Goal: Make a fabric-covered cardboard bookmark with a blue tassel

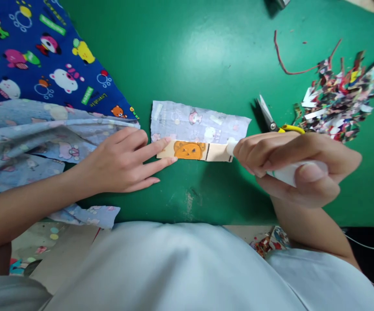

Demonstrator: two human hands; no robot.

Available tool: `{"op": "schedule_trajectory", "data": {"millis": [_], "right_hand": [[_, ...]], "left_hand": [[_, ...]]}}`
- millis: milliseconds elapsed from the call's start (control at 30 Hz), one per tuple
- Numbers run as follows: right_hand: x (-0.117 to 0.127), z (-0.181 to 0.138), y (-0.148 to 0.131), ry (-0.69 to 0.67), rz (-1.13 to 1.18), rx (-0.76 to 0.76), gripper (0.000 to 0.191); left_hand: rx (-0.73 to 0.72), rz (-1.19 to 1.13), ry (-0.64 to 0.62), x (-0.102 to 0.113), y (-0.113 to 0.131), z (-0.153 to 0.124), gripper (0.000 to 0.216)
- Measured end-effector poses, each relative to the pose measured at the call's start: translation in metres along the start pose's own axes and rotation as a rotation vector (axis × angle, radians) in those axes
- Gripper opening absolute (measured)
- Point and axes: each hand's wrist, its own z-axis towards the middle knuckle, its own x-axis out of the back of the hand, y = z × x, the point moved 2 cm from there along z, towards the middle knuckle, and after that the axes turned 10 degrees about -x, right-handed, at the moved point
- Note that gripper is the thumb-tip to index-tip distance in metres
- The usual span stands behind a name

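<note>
A narrow paper strip [196, 151] with an orange bear face drawn on it lies on the green table [206, 56]. It rests on the lower edge of a small piece of pale printed fabric [199, 122]. My left hand [122, 160] lies flat with its fingers stretched out, the fingertips pressing the strip's left end. My right hand [290, 162] is closed around a white tube, probably a glue stick [287, 172]. The tube's tip touches the strip's right end.
Blue cartoon-print fabric [41, 56] is spread at the left, with its pale reverse side [28, 142] folded over. Scissors with yellow handles [272, 121] lie behind my right hand. A pile of colourful paper scraps [342, 99] and a red cord [290, 65] sit at the right.
</note>
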Motion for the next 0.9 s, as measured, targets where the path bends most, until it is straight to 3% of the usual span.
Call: {"op": "schedule_trajectory", "data": {"millis": [200, 400, 533, 900], "right_hand": [[-0.010, 0.002, 0.001, 0.022, 0.025, -0.087, 0.025], [-0.017, 0.017, 0.010, -0.035, 0.124, 0.006, 0.018], [-0.018, 0.024, 0.010, -0.073, 0.144, -0.044, 0.021], [-0.035, 0.015, 0.008, -0.019, 0.102, -0.042, 0.019]], "left_hand": [[-0.005, -0.018, 0.017, -0.001, 0.000, 0.000, 0.036], [-0.008, -0.006, 0.016, 0.000, 0.000, 0.000, 0.036], [-0.004, -0.017, 0.015, -0.001, 0.000, 0.000, 0.036], [-0.002, -0.020, 0.018, -0.002, 0.000, -0.002, 0.037]]}}
